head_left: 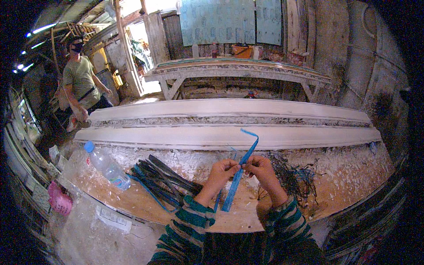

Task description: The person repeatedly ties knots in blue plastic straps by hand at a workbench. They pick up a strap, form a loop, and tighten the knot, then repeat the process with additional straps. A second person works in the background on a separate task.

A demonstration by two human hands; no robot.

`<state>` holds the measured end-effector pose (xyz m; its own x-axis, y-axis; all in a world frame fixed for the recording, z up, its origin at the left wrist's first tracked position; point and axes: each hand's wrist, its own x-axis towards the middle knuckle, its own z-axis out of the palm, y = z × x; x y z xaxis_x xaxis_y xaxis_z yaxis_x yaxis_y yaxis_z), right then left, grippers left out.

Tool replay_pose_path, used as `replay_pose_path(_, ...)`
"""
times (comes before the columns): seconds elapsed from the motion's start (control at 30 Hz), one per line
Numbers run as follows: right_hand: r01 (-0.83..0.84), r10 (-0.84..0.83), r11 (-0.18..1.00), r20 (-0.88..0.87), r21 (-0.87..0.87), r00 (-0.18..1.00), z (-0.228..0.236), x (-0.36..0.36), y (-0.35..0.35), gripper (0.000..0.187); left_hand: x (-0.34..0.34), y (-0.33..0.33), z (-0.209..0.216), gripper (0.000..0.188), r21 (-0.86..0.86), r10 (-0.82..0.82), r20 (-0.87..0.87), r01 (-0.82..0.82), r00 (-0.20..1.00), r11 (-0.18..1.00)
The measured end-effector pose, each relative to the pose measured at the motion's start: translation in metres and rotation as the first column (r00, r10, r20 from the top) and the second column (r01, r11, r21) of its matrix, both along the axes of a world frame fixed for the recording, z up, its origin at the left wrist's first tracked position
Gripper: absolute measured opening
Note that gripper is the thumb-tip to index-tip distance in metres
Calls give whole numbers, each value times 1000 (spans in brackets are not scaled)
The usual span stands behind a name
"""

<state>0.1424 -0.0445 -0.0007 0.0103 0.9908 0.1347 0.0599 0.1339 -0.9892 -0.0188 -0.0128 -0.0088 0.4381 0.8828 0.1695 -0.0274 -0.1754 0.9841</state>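
My left hand [221, 173] and my right hand [261, 171] meet over the near side of the worktable, fingertips pinched together on a blue strip [232, 192]. One end of the strip sticks up past my fingers and bends over to the left; its wider end hangs down toward me. Its material looks like flat plastic or fabric, which I cannot tell apart. By my left wrist lies a bundle of dark and blue strips [161, 179]. Beside my right hand is a tangled heap of thin dark strands [302, 176].
A clear plastic bottle [107, 165] with a blue cap lies at the left of the worktable [132, 201]. Two long white mouldings [190, 136] run across its far side. Beyond stands a long bench [212, 69] with an orange container [242, 51]. A person [82, 79] is at the far left.
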Motion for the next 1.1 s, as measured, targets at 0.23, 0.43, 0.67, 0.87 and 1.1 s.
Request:
replay_pose_path(0.23, 19, -21, 999, 45, 41, 999, -2, 0, 0, 11, 3, 0, -4, 13, 49, 25, -9, -25, 1000, 998)
replay_pose_path(0.43, 7, -12, 998, 72, 68, 997, -1, -1, -1, 10, 2, 0, -5, 14, 0, -5, -4, 5, 1000, 1000)
replay_pose_path(0.67, 14, -22, 996, 83, 89, 996, 3, -3, -4, 6, 2, -7, 3, 15, -32, -60, 5, 60, 998, 998)
replay_pose_path(0.87, 47, -63, 995, 198, 85, 978, 1, -2, -3, 7, 4, -8, 2, 12, -55, -79, 39, 81, 996, 995)
replay_pose_path(1.1, 51, -83, 987, 215, 152, 973, -1, -2, -3, 7, 8, -3, -11, 9, 35, -65, 61, 63, 996, 997)
